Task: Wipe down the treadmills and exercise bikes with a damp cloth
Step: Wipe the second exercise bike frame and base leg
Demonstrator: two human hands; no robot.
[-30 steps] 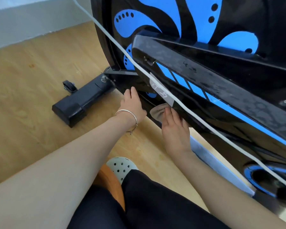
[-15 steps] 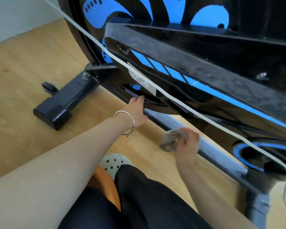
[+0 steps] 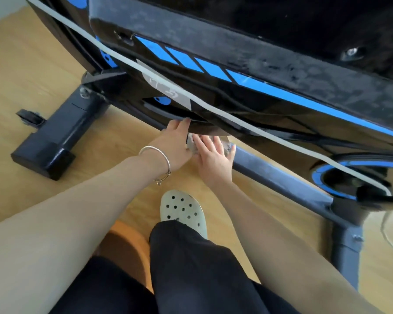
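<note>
A black exercise bike [image 3: 247, 71] with blue stripes fills the upper view. My left hand [image 3: 173, 141], with a silver bracelet on the wrist, touches the lower edge of the bike's black housing with straight fingers. My right hand [image 3: 213, 157] lies flat with spread fingers on a grey cloth [image 3: 227, 143], pressing it against the blue-grey lower frame bar [image 3: 277, 175] just under the housing. Most of the cloth is hidden under my hand.
A white cable [image 3: 123, 57] runs diagonally across the bike. The front stabiliser foot [image 3: 55, 141] with a small wheel [image 3: 30, 117] sits on the wooden floor at left. My pale clog [image 3: 182, 209] and dark trousers are below. A crank hub [image 3: 343, 182] is at right.
My right hand, which held the bunched cloth off the frame half a second ago, now presses it flat on the bar close to my left hand. The view has shifted closer to the bike.
</note>
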